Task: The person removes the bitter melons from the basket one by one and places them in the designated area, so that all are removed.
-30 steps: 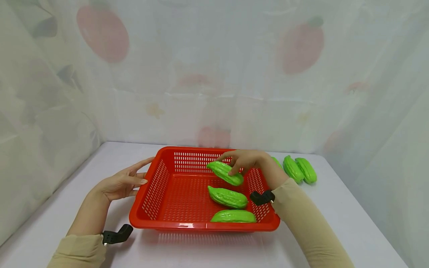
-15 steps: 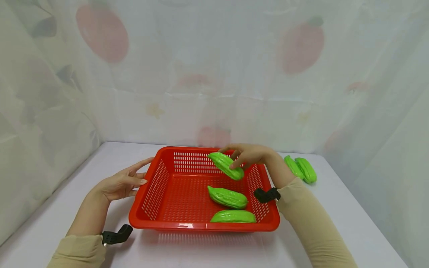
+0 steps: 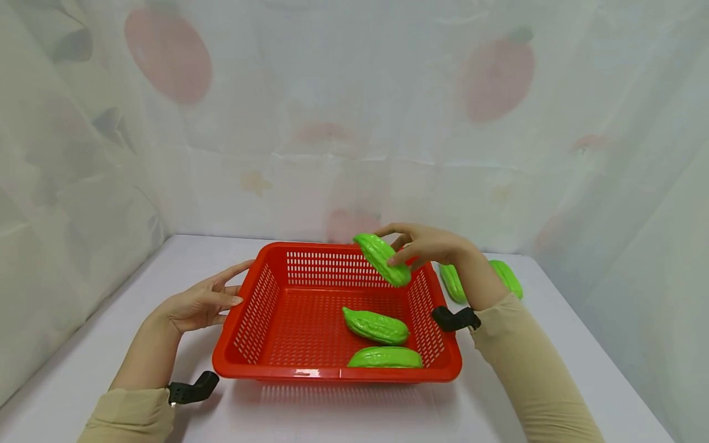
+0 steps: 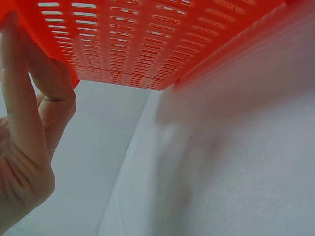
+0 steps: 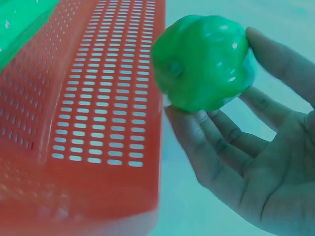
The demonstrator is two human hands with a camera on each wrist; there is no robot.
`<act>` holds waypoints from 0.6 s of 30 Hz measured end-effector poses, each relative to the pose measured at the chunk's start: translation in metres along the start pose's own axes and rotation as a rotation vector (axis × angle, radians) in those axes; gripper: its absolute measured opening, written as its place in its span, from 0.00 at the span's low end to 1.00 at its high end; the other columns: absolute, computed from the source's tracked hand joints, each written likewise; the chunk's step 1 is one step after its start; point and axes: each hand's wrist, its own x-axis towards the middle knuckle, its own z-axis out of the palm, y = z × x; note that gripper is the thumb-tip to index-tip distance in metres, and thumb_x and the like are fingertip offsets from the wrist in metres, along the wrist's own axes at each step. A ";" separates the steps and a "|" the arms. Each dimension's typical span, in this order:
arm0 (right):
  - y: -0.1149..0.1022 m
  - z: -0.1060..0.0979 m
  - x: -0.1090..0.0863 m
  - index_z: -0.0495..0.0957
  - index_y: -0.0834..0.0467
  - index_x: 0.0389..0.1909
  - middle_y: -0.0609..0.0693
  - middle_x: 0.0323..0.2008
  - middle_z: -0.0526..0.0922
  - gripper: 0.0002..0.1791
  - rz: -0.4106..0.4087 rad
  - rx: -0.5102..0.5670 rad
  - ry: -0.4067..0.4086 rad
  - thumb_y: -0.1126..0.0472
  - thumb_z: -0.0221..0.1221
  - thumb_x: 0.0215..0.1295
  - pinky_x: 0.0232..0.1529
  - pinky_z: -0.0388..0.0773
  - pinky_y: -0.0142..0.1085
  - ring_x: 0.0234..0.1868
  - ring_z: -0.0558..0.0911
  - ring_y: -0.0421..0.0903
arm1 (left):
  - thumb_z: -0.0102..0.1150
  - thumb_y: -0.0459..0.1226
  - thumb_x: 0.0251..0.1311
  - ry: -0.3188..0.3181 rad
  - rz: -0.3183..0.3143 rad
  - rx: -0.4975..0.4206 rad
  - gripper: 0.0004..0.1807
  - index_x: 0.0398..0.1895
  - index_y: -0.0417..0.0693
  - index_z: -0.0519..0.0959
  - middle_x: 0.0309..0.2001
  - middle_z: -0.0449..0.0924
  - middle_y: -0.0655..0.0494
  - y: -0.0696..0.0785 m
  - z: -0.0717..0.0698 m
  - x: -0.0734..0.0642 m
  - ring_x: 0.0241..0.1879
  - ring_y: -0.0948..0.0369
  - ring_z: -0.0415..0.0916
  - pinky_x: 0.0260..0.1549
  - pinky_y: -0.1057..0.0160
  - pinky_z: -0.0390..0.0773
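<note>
One green gourd in pinching right hand, relaxed left hand against basket.

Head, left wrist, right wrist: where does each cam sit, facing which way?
Head: on the head, facing forward and down at the basket; left hand, right hand and sleeves show.
Left wrist: on that wrist, facing the basket's slotted outside; left hand shows at left.
Right wrist: on that wrist, facing the held gourd beside the basket; right hand shows at right.
Shared by head and right wrist: gourd in right hand.
</note>
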 end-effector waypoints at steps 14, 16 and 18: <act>0.004 -0.009 -0.021 0.59 0.51 0.72 0.61 0.60 0.73 0.38 0.021 0.084 0.109 0.56 0.63 0.63 0.51 0.84 0.46 0.52 0.79 0.52 | 0.43 0.28 0.70 -0.002 -0.004 0.014 0.42 0.79 0.61 0.36 0.56 0.81 0.58 0.000 -0.001 0.000 0.49 0.63 0.84 0.49 0.58 0.85; 0.007 -0.011 -0.024 0.58 0.52 0.73 0.61 0.61 0.72 0.39 0.023 0.092 0.117 0.56 0.63 0.63 0.52 0.84 0.46 0.54 0.78 0.53 | 0.42 0.28 0.70 -0.011 0.000 0.011 0.42 0.79 0.60 0.36 0.57 0.81 0.58 0.000 -0.001 -0.001 0.50 0.62 0.84 0.49 0.58 0.85; 0.009 -0.012 -0.027 0.57 0.51 0.73 0.61 0.62 0.70 0.40 0.030 0.092 0.130 0.55 0.63 0.63 0.52 0.83 0.45 0.56 0.77 0.54 | 0.42 0.28 0.70 -0.015 0.001 0.009 0.41 0.79 0.61 0.37 0.57 0.81 0.57 0.000 -0.001 -0.001 0.50 0.62 0.84 0.49 0.58 0.85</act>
